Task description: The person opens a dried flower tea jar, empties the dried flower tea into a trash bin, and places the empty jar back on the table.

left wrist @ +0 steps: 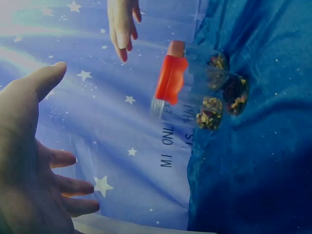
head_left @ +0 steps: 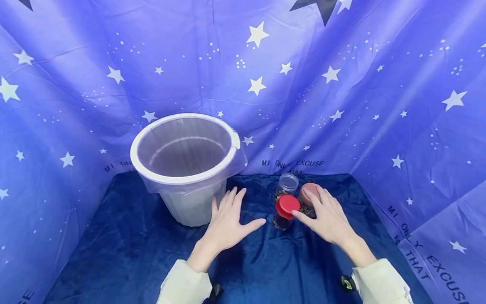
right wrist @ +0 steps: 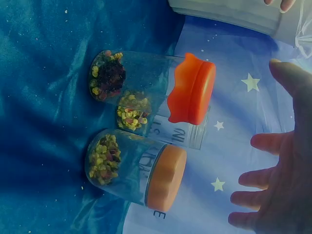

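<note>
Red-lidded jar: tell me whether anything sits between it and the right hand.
Nothing visible does. The right hand hovers open beside the red-lidded jar, thumb close to its lid. The brown-lidded jar sits under the fingers, the clear-lidded jar behind.

brown-lidded jar (head_left: pixel 309 198) partly hidden behind right hand (head_left: pixel 328 217), bin (right wrist: pixel 234 12) cut off at edge

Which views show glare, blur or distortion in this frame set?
Head view: sharp, wide-angle bend in the star backdrop. Left wrist view: hazy light streaks upper left, red-lidded jar smeared, left hand dark and soft. Right wrist view: jars crisp, right hand in shadow, strong blue cast.
</note>
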Demonstrator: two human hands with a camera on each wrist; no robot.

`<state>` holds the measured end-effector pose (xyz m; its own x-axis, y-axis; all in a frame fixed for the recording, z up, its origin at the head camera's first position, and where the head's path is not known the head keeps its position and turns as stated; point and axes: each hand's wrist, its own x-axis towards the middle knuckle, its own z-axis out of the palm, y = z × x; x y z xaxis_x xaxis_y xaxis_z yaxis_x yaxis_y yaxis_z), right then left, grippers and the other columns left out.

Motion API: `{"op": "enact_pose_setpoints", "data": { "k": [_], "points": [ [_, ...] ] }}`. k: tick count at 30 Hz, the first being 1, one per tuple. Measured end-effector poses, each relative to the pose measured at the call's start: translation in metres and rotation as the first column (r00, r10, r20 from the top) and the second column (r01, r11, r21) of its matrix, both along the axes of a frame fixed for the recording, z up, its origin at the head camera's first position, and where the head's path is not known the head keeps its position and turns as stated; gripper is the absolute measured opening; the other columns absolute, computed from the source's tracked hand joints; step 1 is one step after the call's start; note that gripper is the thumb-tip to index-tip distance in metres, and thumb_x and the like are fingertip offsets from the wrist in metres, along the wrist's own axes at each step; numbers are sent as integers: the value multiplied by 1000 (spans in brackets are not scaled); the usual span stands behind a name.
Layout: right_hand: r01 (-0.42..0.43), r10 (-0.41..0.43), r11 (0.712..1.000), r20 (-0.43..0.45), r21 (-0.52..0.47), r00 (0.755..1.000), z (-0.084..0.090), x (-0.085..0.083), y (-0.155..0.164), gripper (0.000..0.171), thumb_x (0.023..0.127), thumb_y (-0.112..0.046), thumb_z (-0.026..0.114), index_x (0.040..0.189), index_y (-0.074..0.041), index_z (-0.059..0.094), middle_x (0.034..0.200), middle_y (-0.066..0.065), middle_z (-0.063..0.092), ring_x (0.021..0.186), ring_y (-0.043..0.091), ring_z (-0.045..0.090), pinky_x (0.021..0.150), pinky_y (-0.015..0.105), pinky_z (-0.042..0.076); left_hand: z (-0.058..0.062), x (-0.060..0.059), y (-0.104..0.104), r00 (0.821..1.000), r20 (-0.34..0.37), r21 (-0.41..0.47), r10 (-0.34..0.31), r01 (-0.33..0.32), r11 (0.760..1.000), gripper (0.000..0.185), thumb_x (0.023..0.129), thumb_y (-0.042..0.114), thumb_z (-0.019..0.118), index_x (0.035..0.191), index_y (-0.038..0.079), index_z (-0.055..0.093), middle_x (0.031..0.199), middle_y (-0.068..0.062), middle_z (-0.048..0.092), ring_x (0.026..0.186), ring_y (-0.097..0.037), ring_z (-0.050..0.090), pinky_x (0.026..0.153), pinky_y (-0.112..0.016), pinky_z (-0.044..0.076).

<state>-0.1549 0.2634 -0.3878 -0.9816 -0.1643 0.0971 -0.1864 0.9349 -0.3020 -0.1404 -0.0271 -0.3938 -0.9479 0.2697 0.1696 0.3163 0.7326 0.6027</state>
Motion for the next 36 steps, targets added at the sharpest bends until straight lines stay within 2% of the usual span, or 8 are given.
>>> {"op": "enact_pose_setpoints", "data": {
  "k": [4,11,17,22,26,29,32,36],
  "points": [
    [-3,3,1000,7,-2,1000,2,-3,-2,79,90,-60,58,148,-8,42,157,31,23,144,54,19,110,72,18,-4,-3,-4,1000,-16,18,-11,11,1000,88,85,64,61,151,12,37,156,-13,39,147,-33,32,117,-68,13],
    [-7,8,1000,-53,4,999,2,-6,-6,70,89,-51,65,140,-4,50,151,29,34,133,55,36,96,71,38,-10,-6,-10,999,-34,56,-19,20,998,79,86,56,65,147,10,43,149,-10,49,141,-30,43,115,-59,30],
    [49,-49,999,-32,18,998,-9,-5,-4,67,85,-51,68,126,0,57,132,27,52,115,47,50,77,63,50,-13,-7,-15,1000,-7,64,8,-8,998,78,85,58,64,146,13,45,145,-9,53,135,-31,49,109,-55,40],
    [51,-50,999,40,-11,998,-28,-10,0,74,81,-54,72,131,-1,55,127,25,59,113,47,57,81,65,49,-16,-7,-16,999,-49,3,12,-12,1000,76,86,57,63,145,12,46,143,-11,54,132,-32,52,108,-54,42],
    [36,-27,997,123,-66,992,-46,-16,7,77,81,-56,71,134,-2,53,129,24,60,116,43,59,88,62,49,-18,-7,-16,995,-96,-37,7,-10,999,74,86,55,63,143,11,46,141,-11,56,130,-32,54,107,-53,43],
    [29,-8,993,180,-113,984,-60,-20,12,77,83,-55,70,135,-3,52,130,22,61,117,39,60,92,58,49,-21,-7,-16,990,-141,-98,-7,-7,995,74,86,54,63,143,9,47,140,-11,57,129,-31,54,107,-53,42],
    [29,3,988,208,-150,978,-71,-24,13,76,83,-54,71,136,-3,51,130,21,62,116,37,62,92,56,50,-25,-8,-15,983,-181,-168,-31,0,986,73,86,54,63,142,8,48,138,-11,57,128,-30,54,107,-53,42],
    [46,11,971,234,-236,972,-81,-28,9,75,82,-52,73,133,-2,51,126,21,64,107,32,65,86,49,53,-29,-8,-13,984,-171,-217,-48,10,976,74,86,55,62,141,9,48,137,-11,58,127,-29,54,107,-53,43]
  ]
}}
